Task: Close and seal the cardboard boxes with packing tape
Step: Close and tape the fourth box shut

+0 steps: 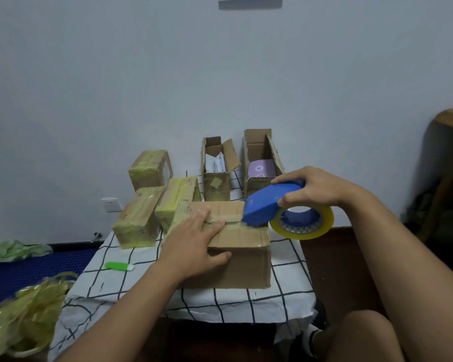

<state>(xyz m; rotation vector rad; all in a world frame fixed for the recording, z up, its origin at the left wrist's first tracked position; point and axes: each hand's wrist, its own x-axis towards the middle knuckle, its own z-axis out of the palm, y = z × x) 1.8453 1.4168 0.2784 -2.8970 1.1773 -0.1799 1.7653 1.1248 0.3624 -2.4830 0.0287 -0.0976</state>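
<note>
- Head view, centre of frame: a closed cardboard box [236, 246] sits on a small table covered by a white grid-patterned cloth [280, 296], its near face close to the cloth's front edge.
- The left hand [196, 241] lies flat on the box top, fingers straight over the centre seam, thumb down the near face.
- The right hand [311, 189] grips a blue tape dispenser [267, 207], whose front edge touches the seam at the box's right end; the yellowish tape roll [302, 223] hangs past the box's right edge.
- Left of centre, three taped boxes [141, 218] crowd against the box's left side.
- Behind, two open boxes [217, 168] stand upright by the wall.
- A green utility knife [118, 266] lies on open cloth at lower left.
- Far lower left, a heap of used tape [29, 317] lies off the table.
</note>
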